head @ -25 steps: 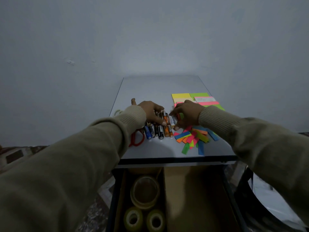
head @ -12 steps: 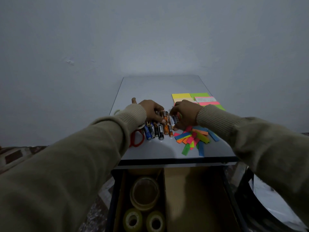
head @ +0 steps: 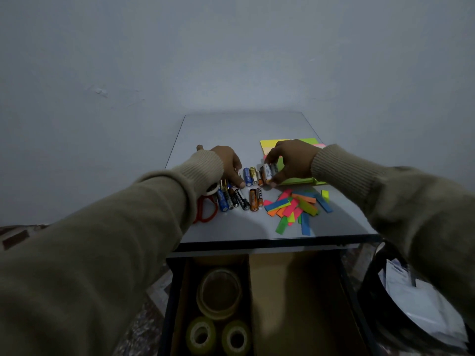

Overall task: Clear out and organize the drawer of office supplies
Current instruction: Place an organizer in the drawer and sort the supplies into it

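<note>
On the grey counter (head: pixel 231 129) above the open drawer (head: pixel 295 291), a person sorts loose batteries (head: pixel 239 197) into rows. Their right hand (head: pixel 291 160) pinches a small bunch of batteries (head: pixel 267 173) between thumb and curled fingers, just in front of the sticky-note pads (head: pixel 272 145). Their left hand (head: pixel 226 163), fingers bent, presses fingertips down on the row. Likely next: set the bunch in line, carefully, since round cells roll. Tape rolls (head: pixel 219 294) sit in the drawer; coloured paper flags (head: pixel 298 206) lie scattered nearby
</note>
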